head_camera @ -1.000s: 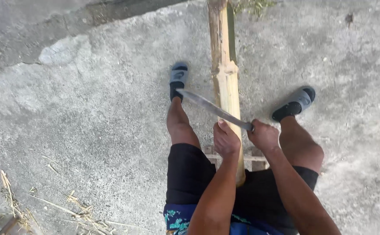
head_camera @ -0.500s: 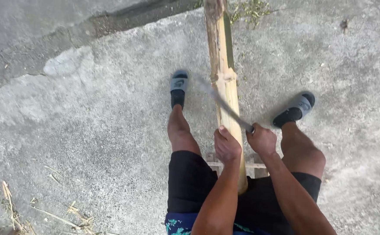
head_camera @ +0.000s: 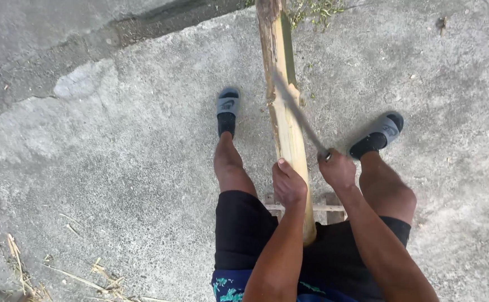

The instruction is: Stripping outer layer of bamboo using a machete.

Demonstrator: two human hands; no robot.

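I stand on a rough concrete floor (head_camera: 115,168), feet apart in grey slides, with a long bamboo pole (head_camera: 282,112) running out from between my legs towards the far edge of the slab, where a few weeds show. Its near end rests over a small wooden stool (head_camera: 328,204) under me. The near stretch of the pole, from my hands to about the node, looks pale and already shaved clean, while the far stretch beyond that keeps green skin along one side, so I judge the peeling roughly half done on this face, with the upper length left to work. My left hand (head_camera: 289,183) is wrapped over the pole, holding it steady, fingers curled round the bare wood. My right hand (head_camera: 338,169) is closed tight on the handle of a long knife (head_camera: 296,112), whose blade lies slanted across the pole near the node, blurred. Dry strips (head_camera: 87,277) lie scattered at lower left.
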